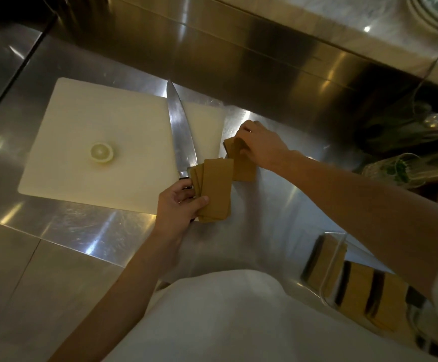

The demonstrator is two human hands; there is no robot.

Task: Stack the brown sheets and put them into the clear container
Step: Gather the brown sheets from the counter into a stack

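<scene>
My left hand point(180, 206) grips a fanned stack of brown sheets point(216, 189) at its near end, just right of the cutting board. My right hand point(261, 145) pinches the far end of another small pile of brown sheets point(244, 168) lying on the steel counter beside the first stack. The clear container point(336, 259) lies near the counter's front right, under my right forearm. It holds several brown sheets point(325, 262), and more brown sheets point(385, 301) lie beside it to the right.
A white cutting board point(95, 126) carries a lemon half point(102, 152) and a long chef's knife point(180, 131), whose handle lies under my left hand's stack. Glassware and greenery point(400, 171) crowd the right edge. A steel upstand point(238, 61) runs behind.
</scene>
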